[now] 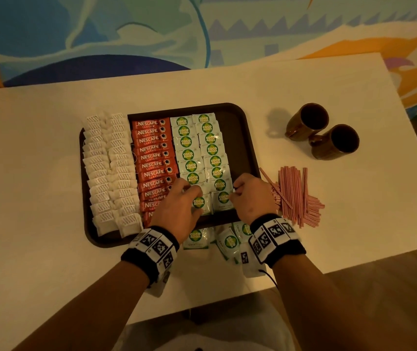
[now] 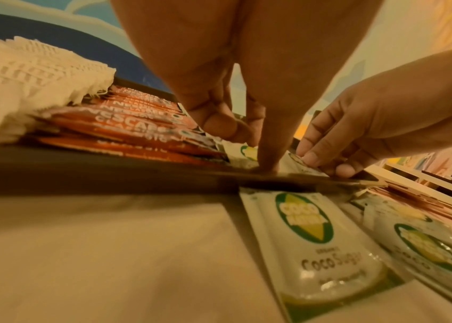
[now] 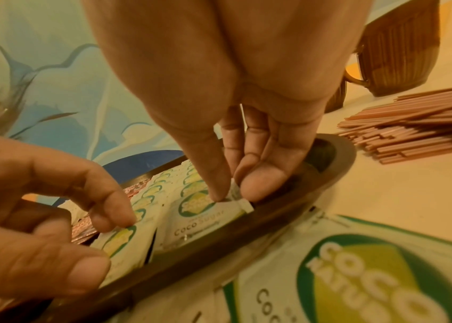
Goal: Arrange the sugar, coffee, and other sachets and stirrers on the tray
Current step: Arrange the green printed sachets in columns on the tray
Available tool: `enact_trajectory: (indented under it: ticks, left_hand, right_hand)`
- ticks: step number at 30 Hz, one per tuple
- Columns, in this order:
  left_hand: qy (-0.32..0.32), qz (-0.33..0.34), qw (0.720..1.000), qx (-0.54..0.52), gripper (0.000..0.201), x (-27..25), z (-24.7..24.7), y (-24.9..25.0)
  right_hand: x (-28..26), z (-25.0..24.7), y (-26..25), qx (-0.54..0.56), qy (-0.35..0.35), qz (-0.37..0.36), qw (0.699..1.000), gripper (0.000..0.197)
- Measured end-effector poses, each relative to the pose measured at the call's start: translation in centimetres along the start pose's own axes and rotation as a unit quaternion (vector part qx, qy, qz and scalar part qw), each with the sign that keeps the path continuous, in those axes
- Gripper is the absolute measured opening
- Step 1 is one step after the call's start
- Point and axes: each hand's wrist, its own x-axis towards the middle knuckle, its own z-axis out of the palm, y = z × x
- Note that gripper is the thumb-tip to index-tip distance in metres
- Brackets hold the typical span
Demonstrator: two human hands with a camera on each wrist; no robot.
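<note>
A dark brown tray (image 1: 246,138) holds columns of white sachets (image 1: 108,171), red Nescafe sachets (image 1: 151,158) and green-and-white Coco Sugar sachets (image 1: 199,145). Both hands are at the near ends of the two Coco Sugar columns. My left hand (image 1: 194,198) holds the nearest sachet of the left column (image 3: 119,240) between curled fingertips and thumb. My right hand (image 3: 231,194) pinches the top right corner of the nearest right-column sachet (image 3: 205,209) with thumb and index finger. Several loose Coco Sugar sachets (image 1: 198,238) lie on the table just in front of the tray.
A heap of pink striped stirrers (image 1: 296,196) lies on the white table (image 1: 37,173) right of the tray. Two brown mugs (image 1: 306,122) (image 1: 336,141) lie on their sides at the back right. The tray's right strip (image 1: 237,148) is bare.
</note>
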Motion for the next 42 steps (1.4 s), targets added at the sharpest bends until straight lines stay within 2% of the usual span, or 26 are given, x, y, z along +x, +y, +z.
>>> enact_trajectory:
  ticks: [12,18,22,26,28,32,35,38,42]
  left_hand:
    - [-0.008,0.004,1.0,-0.004,0.033,0.0,-0.1,0.1]
    - [0.018,0.021,0.999,-0.029,0.031,-0.5,-0.4,0.1]
    - [0.03,0.026,0.998,-0.041,0.027,-1.7,-0.7,-0.3]
    - [0.003,0.026,0.999,-0.025,0.025,-3.4,-0.5,-0.7]
    - [-0.011,0.036,0.999,-0.024,0.023,-4.5,-0.2,-0.9]
    - [-0.037,0.054,0.998,-0.012,0.019,-6.3,0.6,-1.8]
    - [-0.057,0.077,0.995,0.028,0.027,-6.7,1.2,-2.0]
    - [-0.067,0.108,0.99,0.064,0.037,-6.4,1.4,-2.0]
    - [-0.074,0.128,0.984,0.102,0.041,-5.7,1.4,-1.9]
  right_hand:
    - [0.0,-0.2,-0.3,0.003,0.003,0.015,1.0,0.032]
    - [-0.8,-1.2,-0.5,0.003,0.008,0.014,1.0,0.037]
    - [-2.6,-2.9,0.0,0.013,0.015,0.001,1.0,0.029]
    - [-5.4,-3.4,0.8,0.025,0.027,0.0,0.999,0.016]
    - [-7.0,-2.8,1.3,0.023,0.01,0.0,1.0,0.015]
    - [-9.6,-0.5,2.6,0.002,-0.01,0.008,1.0,0.02]
    - [-11.0,0.9,2.9,-0.027,-0.006,0.02,0.999,0.024]
    - [-12.1,1.7,2.7,-0.038,-0.008,0.024,0.999,0.035]
    - [-12.5,2.5,2.3,-0.034,-0.001,0.038,0.999,0.043]
